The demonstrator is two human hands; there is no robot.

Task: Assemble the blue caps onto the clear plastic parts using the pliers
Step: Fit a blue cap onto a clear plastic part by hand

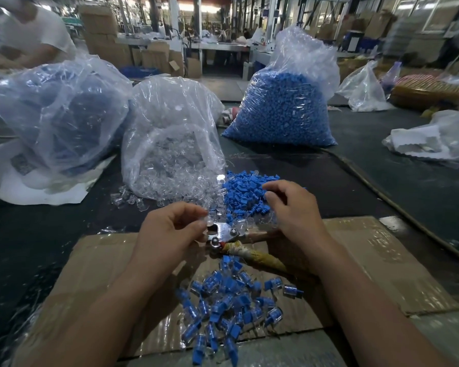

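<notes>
My left hand (170, 229) pinches a clear plastic part (208, 221) at the metal jaws of the pliers (223, 234). The pliers lie on the cardboard sheet (96, 260), their tape-wrapped handles (255, 254) pointing right and passing under my right wrist. My right hand (289, 207) hovers with curled fingers over the loose pile of blue caps (244, 192); I cannot see whether it holds a cap. Loose clear parts (133, 200) spill from an open bag (170, 144). Assembled blue-and-clear pieces (228, 308) lie heaped on the cardboard near me.
A full bag of blue caps (284, 107) stands at the back right. A large bag with blue contents (56, 109) sits at the left. Crumpled plastic bags (435, 139) lie to the right. Another person (29, 33) works at the far left. A cord (382, 192) runs along the right.
</notes>
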